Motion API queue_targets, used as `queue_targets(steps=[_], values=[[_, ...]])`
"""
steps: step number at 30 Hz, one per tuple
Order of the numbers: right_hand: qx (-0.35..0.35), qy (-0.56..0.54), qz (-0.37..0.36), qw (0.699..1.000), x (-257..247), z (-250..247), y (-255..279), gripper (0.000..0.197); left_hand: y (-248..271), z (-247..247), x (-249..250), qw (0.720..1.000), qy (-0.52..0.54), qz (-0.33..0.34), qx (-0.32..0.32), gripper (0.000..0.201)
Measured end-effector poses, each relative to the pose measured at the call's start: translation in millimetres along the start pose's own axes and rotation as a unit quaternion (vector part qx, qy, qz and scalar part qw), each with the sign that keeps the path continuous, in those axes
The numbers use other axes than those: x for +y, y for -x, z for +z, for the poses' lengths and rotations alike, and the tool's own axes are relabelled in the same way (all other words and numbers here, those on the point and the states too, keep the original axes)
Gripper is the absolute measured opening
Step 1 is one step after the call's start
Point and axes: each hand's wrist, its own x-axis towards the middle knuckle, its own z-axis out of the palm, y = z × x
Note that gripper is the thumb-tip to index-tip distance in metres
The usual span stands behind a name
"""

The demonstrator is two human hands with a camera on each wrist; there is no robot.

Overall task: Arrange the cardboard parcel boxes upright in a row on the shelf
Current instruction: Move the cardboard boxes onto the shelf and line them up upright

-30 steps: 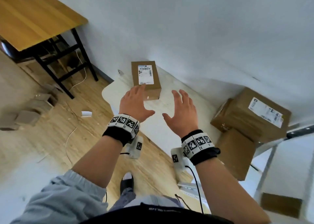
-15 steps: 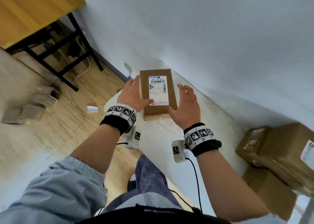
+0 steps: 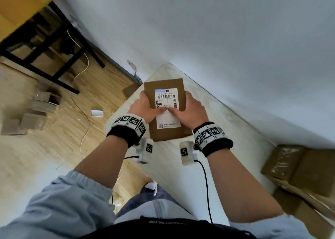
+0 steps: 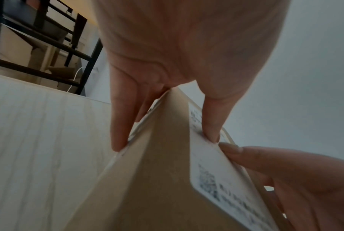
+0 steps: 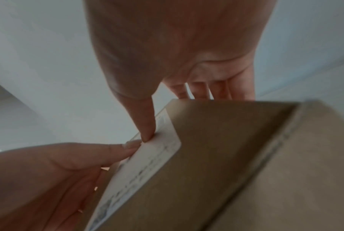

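Note:
A small brown cardboard parcel box (image 3: 166,130) with a white shipping label faces up over the far end of the white shelf top (image 3: 181,168). My left hand (image 3: 143,106) grips its left edge and my right hand (image 3: 193,108) its right edge. Both thumbs press on the label, their tips almost meeting. In the left wrist view my left hand (image 4: 167,139) has its fingers (image 4: 119,137) under the box (image 4: 163,179) and its thumb on top. The right wrist view shows my right hand (image 5: 177,112) pinching the box (image 5: 226,148) the same way.
Two larger taped parcel boxes (image 3: 301,168) lie stacked at the shelf's right end, against the white wall (image 3: 217,39). A wooden table with a black frame (image 3: 54,48) stands at the upper left. Cardboard pieces (image 3: 36,112) and a white cable lie on the wooden floor.
Both hands went from hovering open to closing on the small box from either side. The box now sits nearer to me, off the shelf's far end.

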Motion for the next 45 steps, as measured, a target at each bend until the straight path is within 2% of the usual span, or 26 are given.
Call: queue_targets(steps=[5, 10, 16, 19, 24, 28, 32, 37, 41, 43, 45], values=[[0.04, -0.006, -0.01, 0.999, -6.6, -8.5, 12.6, 0.074, 14.5, -11.5, 11.7, 0.999, -0.016, 0.039, 0.034, 0.078], [0.106, -0.019, -0.016, 0.994, -16.9, -25.6, 51.9, 0.07, 42.6, -25.6, 16.0, 0.992, -0.023, 0.117, 0.05, 0.08], [0.217, -0.037, 0.003, 0.975, -22.2, -38.6, 140.0, 0.074, 109.6, -34.1, 24.0, 0.974, -0.03, 0.216, 0.058, 0.089], [0.258, -0.049, 0.037, 0.964, -14.8, -35.0, 198.0, 0.076, 153.2, -23.9, 22.3, 0.958, -0.037, 0.278, 0.054, 0.09], [0.342, -0.092, 0.098, 0.93, 10.1, -19.1, 299.1, 0.081, 229.8, 9.0, 25.4, 0.923, -0.045, 0.382, 0.021, 0.085], [0.395, -0.103, 0.143, 0.902, 32.9, -14.3, 386.1, 0.087, 295.6, 44.4, 29.9, 0.898, -0.049, 0.437, -0.006, 0.121], [0.445, -0.118, 0.189, 0.868, 62.4, -2.0, 470.2, 0.089, 366.7, 84.8, 26.3, 0.862, -0.035, 0.503, -0.046, 0.13], [0.508, -0.136, 0.204, 0.826, 100.3, 26.4, 573.2, 0.087, 456.3, 136.6, 11.5, 0.83, -0.018, 0.552, -0.076, 0.123], [0.537, -0.136, 0.2, 0.808, 133.9, 47.1, 660.0, 0.082, 536.0, 181.3, -9.0, 0.813, -0.008, 0.577, -0.077, 0.114], [0.54, -0.119, 0.188, 0.812, 149.9, 55.3, 701.1, 0.073, 572.4, 203.8, -23.9, 0.819, 0.015, 0.569, -0.069, 0.11], [0.521, -0.09, 0.169, 0.832, 163.4, 62.4, 734.7, 0.068, 602.7, 223.3, -39.6, 0.831, 0.044, 0.55, -0.064, 0.105]])
